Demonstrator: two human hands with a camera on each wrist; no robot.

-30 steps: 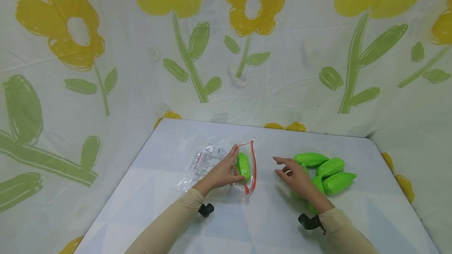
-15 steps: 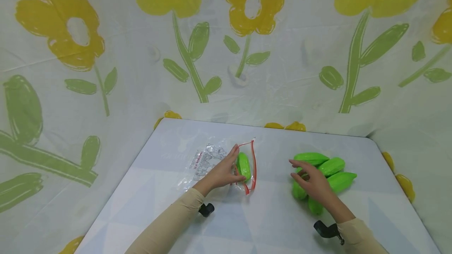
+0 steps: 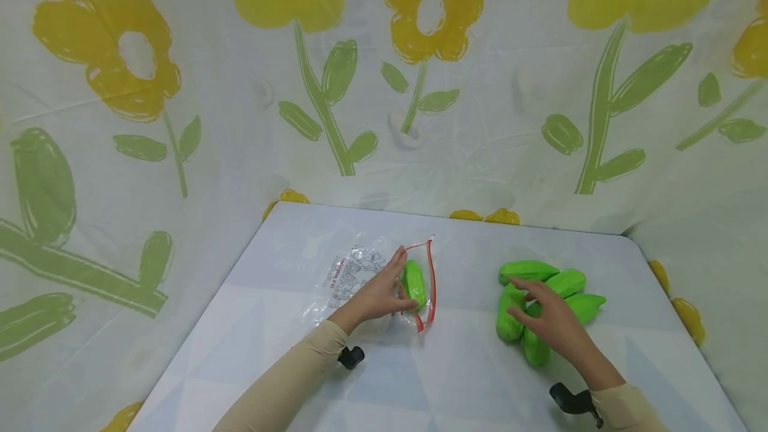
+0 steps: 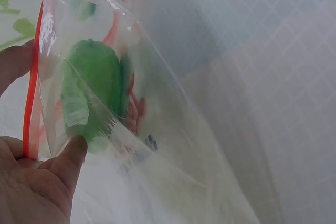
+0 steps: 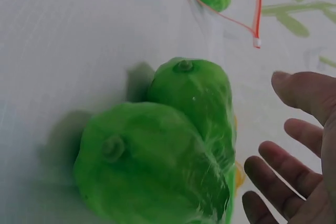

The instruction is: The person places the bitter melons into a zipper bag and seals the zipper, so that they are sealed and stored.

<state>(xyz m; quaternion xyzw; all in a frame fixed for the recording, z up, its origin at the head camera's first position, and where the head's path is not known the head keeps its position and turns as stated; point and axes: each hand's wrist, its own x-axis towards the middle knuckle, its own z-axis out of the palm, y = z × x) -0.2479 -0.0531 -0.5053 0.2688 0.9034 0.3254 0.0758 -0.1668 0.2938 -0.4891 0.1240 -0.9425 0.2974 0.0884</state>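
Observation:
My left hand (image 3: 375, 292) holds a clear zip bag (image 3: 354, 279) by its red-edged mouth, which stands apart. Its thumb (image 4: 71, 158) is bent against the plastic in the left wrist view. One glossy green papaya-shaped fruit (image 3: 415, 283) lies in the bag, near the mouth. Over a cluster of similar green fruits (image 3: 510, 312) on the right hovers my right hand (image 3: 552, 319), its fingers relaxed and spread. In the right wrist view, two fruits (image 5: 189, 90) show their stem ends, and a gap separates them from the right hand (image 5: 299, 182).
Both hands work over a pale table (image 3: 468, 379) with a light blue triangle pattern. A flower-printed curtain (image 3: 492, 119) surrounds the table's back and sides. Black wrist-camera mounts (image 3: 351, 357) stick out beneath both forearms.
My right hand has moved rightward from the gap beside the bag to over the fruit cluster, uncovering the fruits on its near left side. The left hand and bag stay in place.

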